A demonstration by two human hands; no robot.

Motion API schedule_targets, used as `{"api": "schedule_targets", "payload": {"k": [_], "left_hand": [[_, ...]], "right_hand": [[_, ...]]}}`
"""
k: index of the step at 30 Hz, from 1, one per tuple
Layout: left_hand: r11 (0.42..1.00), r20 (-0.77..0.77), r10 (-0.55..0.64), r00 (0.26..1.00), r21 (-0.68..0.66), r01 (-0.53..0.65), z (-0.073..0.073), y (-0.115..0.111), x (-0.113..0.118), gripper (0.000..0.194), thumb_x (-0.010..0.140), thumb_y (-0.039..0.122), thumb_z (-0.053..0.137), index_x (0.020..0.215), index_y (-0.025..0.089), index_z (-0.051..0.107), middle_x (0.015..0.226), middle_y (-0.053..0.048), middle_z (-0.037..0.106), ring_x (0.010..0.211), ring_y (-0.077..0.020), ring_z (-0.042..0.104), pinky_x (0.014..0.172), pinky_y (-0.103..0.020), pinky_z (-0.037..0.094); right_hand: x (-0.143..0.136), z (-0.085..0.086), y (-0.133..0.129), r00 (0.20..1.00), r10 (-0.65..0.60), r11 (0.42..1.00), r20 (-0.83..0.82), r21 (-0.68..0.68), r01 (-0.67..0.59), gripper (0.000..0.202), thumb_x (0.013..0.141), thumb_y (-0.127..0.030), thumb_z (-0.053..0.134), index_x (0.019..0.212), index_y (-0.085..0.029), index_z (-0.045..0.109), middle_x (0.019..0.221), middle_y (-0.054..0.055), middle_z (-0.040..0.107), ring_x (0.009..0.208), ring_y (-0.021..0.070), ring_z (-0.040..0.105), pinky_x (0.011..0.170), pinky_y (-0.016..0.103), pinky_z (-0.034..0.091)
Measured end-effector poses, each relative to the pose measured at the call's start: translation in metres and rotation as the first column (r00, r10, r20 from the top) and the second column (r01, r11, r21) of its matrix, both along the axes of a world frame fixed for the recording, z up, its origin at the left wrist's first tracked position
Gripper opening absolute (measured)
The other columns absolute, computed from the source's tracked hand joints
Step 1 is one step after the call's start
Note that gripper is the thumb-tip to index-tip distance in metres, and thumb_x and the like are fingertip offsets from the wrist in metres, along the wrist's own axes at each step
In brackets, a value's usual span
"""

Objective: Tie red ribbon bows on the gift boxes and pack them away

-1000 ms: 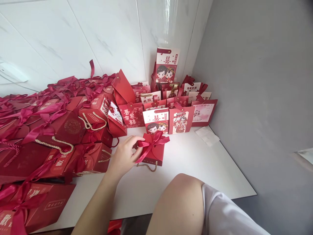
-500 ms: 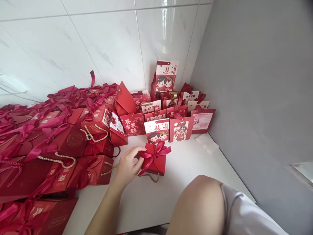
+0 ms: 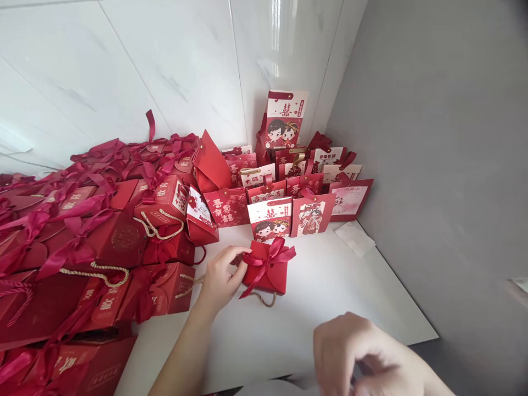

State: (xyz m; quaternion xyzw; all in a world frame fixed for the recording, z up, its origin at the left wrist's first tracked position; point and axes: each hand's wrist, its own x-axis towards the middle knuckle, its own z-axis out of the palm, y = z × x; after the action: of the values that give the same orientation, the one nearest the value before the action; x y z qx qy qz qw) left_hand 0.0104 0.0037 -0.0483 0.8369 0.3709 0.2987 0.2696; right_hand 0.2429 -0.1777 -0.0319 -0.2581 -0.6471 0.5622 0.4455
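A small red gift box with a glossy crimson ribbon bow sits on the white tabletop. A twisted gold cord handle lies at its front edge. My left hand holds the box's upper left corner, thumb and forefinger closed at the ribbon there. My right hand is at the bottom of the view, nearer to me and apart from the box. Its fingers are bent and blurred, and I cannot make out whether anything is in them.
Many red ribboned boxes are piled along the left. Behind the held box stand rows of upright red and white gift bags. A crumpled white tissue lies by the grey wall; a tiled wall rises behind.
My right hand has come into view at the lower right, where bare skin and a pale grey sleeve or garment showed before. The left hand keeps its hold; the view has shifted slightly.
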Motion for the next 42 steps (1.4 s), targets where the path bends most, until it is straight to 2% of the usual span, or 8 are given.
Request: {"api": "schedule_targets", "payload": {"k": [2,6,9,14,17,21,28,42], "left_hand": [[1.000,0.047,0.001,0.999,0.000,-0.001,-0.003,0.002,0.003,0.015,0.094,0.019,0.057,0.102,0.021,0.070,0.090,-0.002,0.072,0.077,-0.0133,0.064,0.074,-0.024,0.050],[0.997,0.190,0.054,0.980,-0.057,-0.044,-0.010,0.005,0.008,0.009,0.092,0.022,0.061,0.089,0.020,0.070,0.085,-0.003,0.068,0.077,-0.0149,0.062,0.071,-0.026,0.049],[0.976,0.323,0.148,0.935,-0.200,-0.085,-0.016,0.007,0.010,0.010,0.090,0.029,0.066,0.085,0.020,0.068,0.086,-0.004,0.066,0.081,-0.0171,0.062,0.072,-0.028,0.049],[0.942,0.371,0.180,0.911,-0.331,-0.052,-0.021,0.010,0.007,0.017,0.091,0.035,0.065,0.104,0.024,0.068,0.107,-0.006,0.069,0.094,-0.0207,0.066,0.081,-0.032,0.054],[0.909,0.381,0.101,0.919,-0.410,0.070,-0.020,0.009,0.007,0.025,0.088,0.031,0.067,0.111,0.025,0.072,0.126,-0.009,0.065,0.117,-0.0259,0.064,0.098,-0.037,0.053],[0.895,0.381,0.076,0.921,-0.433,0.106,-0.018,0.006,0.009,0.014,0.083,0.030,0.072,0.092,0.021,0.079,0.127,-0.011,0.062,0.125,-0.0294,0.060,0.108,-0.040,0.050],[0.896,0.368,0.058,0.928,-0.428,0.114,-0.014,0.003,0.010,0.015,0.085,0.023,0.067,0.096,0.023,0.078,0.123,-0.010,0.067,0.120,-0.0284,0.063,0.109,-0.044,0.050],[0.940,0.417,0.257,0.872,-0.317,-0.125,-0.023,0.003,0.009,0.017,0.090,0.035,0.069,0.091,0.019,0.074,0.090,-0.005,0.073,0.083,-0.0189,0.066,0.080,-0.033,0.054]], "right_hand": [[0.009,-0.011,0.001,0.982,-0.172,0.978,-0.076,-0.130,0.161,0.020,0.101,-0.035,0.058,0.095,-0.023,0.072,0.077,0.006,0.076,0.074,0.0167,0.071,0.071,0.028,0.054],[0.014,-0.019,0.004,0.950,-0.271,0.947,0.158,-0.136,0.292,0.014,0.101,-0.022,0.058,0.101,-0.022,0.072,0.088,0.006,0.076,0.081,0.0156,0.071,0.077,0.028,0.054],[0.010,0.001,0.025,0.883,-0.387,0.921,0.265,0.066,0.383,0.016,0.102,-0.021,0.056,0.100,-0.022,0.072,0.092,0.005,0.075,0.083,0.0156,0.071,0.075,0.028,0.055],[0.001,0.035,0.087,0.677,-0.649,0.738,0.347,0.504,0.449,0.015,0.101,-0.019,0.057,0.108,-0.021,0.069,0.103,0.006,0.076,0.095,0.0191,0.070,0.085,0.033,0.055],[-0.003,0.022,0.115,0.650,-0.689,0.674,0.320,0.612,0.414,0.019,0.102,-0.017,0.050,0.108,-0.021,0.068,0.112,0.009,0.074,0.107,0.0228,0.067,0.095,0.040,0.052],[-0.012,-0.012,0.123,0.612,-0.747,0.596,0.258,0.667,0.447,0.020,0.101,-0.015,0.051,0.112,-0.023,0.066,0.123,0.009,0.070,0.116,0.0243,0.064,0.101,0.045,0.048],[-0.017,-0.031,0.116,0.624,-0.651,0.713,0.433,0.630,0.307,0.035,0.097,-0.016,0.051,0.130,-0.026,0.056,0.134,0.010,0.065,0.124,0.0276,0.060,0.110,0.052,0.043],[-0.023,-0.035,0.120,0.660,-0.641,0.714,0.391,0.620,0.326,0.028,0.101,-0.017,0.047,0.126,-0.024,0.057,0.129,0.011,0.066,0.121,0.0268,0.060,0.106,0.051,0.050]]}}
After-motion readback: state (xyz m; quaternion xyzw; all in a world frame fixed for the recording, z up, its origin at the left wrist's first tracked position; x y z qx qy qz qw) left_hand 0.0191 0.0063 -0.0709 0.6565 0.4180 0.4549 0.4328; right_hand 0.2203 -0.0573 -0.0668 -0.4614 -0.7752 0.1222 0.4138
